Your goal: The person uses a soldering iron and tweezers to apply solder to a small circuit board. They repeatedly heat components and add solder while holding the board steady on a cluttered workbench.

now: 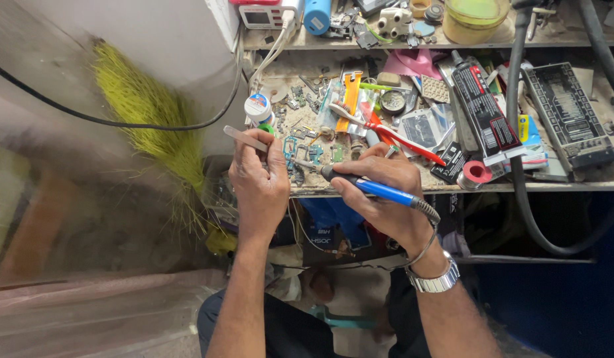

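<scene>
Gripping blue soldering iron (376, 189) pen-style in right hand (380, 192), tip aimed left at small circuit board (300, 156) on desk (453, 187); left hand (259, 182) pinched tweezers (246, 139) just beside board, nearer.

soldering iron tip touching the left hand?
Cannot tell. In the head view the soldering iron, held in the right hand, points its tip at the left hand, but the fingers hide any contact or gap.

Cluttered workbench (386, 187) with toothbrush (386, 130), glue tube (483, 109)
</scene>
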